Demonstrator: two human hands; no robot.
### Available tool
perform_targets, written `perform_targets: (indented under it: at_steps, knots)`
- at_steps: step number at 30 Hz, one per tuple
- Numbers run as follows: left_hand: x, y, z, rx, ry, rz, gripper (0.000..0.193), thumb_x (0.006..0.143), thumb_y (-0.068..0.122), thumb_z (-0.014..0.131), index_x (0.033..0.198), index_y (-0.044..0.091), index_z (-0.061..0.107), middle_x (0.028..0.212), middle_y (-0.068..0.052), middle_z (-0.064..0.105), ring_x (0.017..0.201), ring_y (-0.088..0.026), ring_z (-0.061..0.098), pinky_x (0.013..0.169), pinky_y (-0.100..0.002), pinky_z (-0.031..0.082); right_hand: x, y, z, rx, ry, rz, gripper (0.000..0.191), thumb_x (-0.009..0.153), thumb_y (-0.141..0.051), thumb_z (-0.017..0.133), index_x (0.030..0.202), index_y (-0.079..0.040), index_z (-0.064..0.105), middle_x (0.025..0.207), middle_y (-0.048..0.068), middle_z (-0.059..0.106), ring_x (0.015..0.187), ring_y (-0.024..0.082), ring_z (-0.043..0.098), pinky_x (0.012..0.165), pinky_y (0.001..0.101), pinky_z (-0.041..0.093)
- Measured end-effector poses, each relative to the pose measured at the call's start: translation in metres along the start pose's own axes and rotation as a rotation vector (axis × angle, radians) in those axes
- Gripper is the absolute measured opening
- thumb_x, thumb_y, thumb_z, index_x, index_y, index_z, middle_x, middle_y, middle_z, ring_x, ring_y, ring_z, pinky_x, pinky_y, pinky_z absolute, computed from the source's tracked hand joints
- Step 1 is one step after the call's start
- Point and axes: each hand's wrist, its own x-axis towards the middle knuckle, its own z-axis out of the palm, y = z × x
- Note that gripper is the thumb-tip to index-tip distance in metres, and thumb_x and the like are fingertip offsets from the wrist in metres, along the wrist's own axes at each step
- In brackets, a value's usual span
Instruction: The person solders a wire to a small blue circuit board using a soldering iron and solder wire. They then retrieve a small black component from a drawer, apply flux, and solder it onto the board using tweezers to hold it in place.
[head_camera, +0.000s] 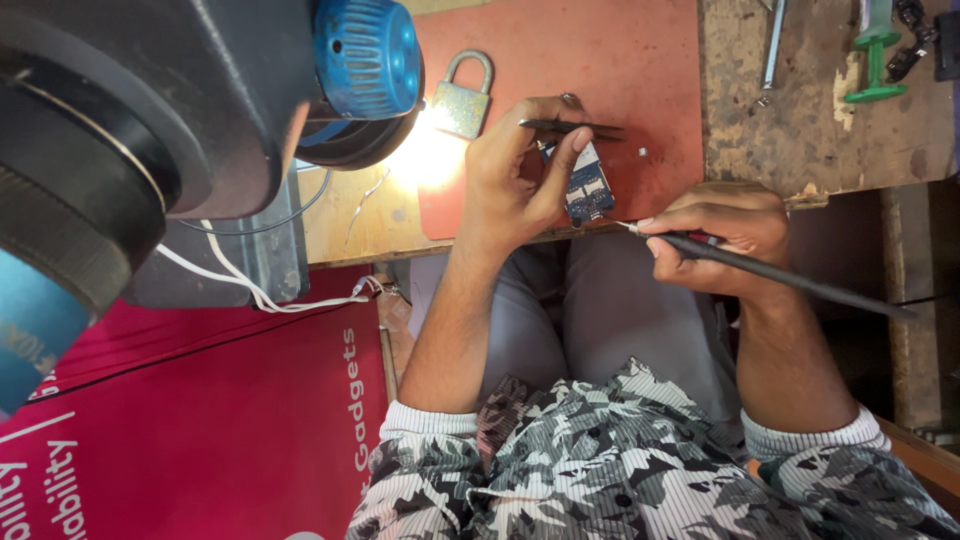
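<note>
We see our left hand closed around a pair of thin dark metal tweezers, pinched between thumb and fingers, with the tips pointing toward the right of the view. The same hand steadies a small blue circuit board, which lies on a red rubber mat close to the near edge of the worn wooden surface. The thumb rests against the board's upper end, and the tweezers cross just above it.

Our right hand is clamped like a pen grip on a slim black soldering iron; its pale metal tip sits just beside the lower right corner of the board, though we cannot tell whether it touches. The iron's handle runs away to the right, past the wrist.

A brass padlock with a steel shackle lies on the mat to the left of our left hand, in a bright pool of light. A big black microscope body with a blue knob fills the upper left of the view. A white cable trails under it over a red printed board. On the bare wood to the upper right stands a green plastic tool. Our sleeves are patterned black, grey and white.
</note>
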Motion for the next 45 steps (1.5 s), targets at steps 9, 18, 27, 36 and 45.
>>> perform_targets:
  at_steps: [9, 18, 27, 36, 45]
  knots:
    - [0.000, -0.002, -0.001, 0.007, 0.008, 0.056, 0.016, 0.101, 0.000, 0.075, 0.113, 0.000, 0.064, 0.106, -0.007, 0.073, 0.090, -0.010, 0.074, 0.076, -0.021, 0.059, 0.000, 0.000, 0.001, 0.049, 0.044, 0.005, 0.015, 0.078, -0.001, 0.077, 0.093, -0.003, 0.074, 0.076, 0.007, 0.068, 0.067, 0.016, 0.066, 0.057, 0.0258, 0.049]
    - [-0.002, -0.002, -0.001, 0.001, 0.014, 0.018, 0.017, 0.100, 0.000, 0.076, 0.112, 0.000, 0.065, 0.104, -0.008, 0.074, 0.089, -0.010, 0.074, 0.066, -0.019, 0.055, 0.000, -0.001, 0.001, -0.017, 0.030, 0.012, 0.019, 0.078, 0.001, 0.076, 0.096, -0.003, 0.075, 0.081, 0.008, 0.070, 0.073, 0.018, 0.070, 0.062, 0.0266, 0.053]
    - [-0.002, -0.003, -0.001, 0.033, 0.028, -0.035, 0.018, 0.097, -0.002, 0.076, 0.111, -0.003, 0.065, 0.105, -0.010, 0.075, 0.083, -0.011, 0.072, 0.069, -0.021, 0.052, -0.009, 0.008, 0.003, 0.005, 0.052, 0.049, 0.016, 0.078, 0.001, 0.076, 0.093, -0.002, 0.075, 0.079, 0.009, 0.071, 0.068, 0.015, 0.068, 0.055, 0.0234, 0.050]
    - [0.000, -0.003, 0.001, -0.044, 0.077, 0.042, 0.017, 0.101, -0.007, 0.072, 0.115, -0.002, 0.063, 0.114, -0.011, 0.072, 0.098, -0.015, 0.075, 0.085, -0.024, 0.063, -0.058, 0.063, -0.013, 0.292, 0.636, 0.090, 0.019, 0.100, -0.019, 0.077, 0.108, -0.002, 0.071, 0.093, 0.011, 0.072, 0.064, 0.009, 0.058, 0.059, 0.0214, 0.045]
    - [0.003, 0.004, 0.000, 0.131, 0.112, 0.078, 0.017, 0.096, -0.008, 0.074, 0.109, -0.002, 0.064, 0.109, -0.013, 0.073, 0.102, -0.018, 0.074, 0.088, -0.030, 0.062, -0.087, 0.108, -0.162, 0.390, 0.827, 0.442, 0.018, 0.105, -0.021, 0.067, 0.114, -0.005, 0.066, 0.102, 0.010, 0.069, 0.070, 0.011, 0.058, 0.063, 0.0239, 0.045]
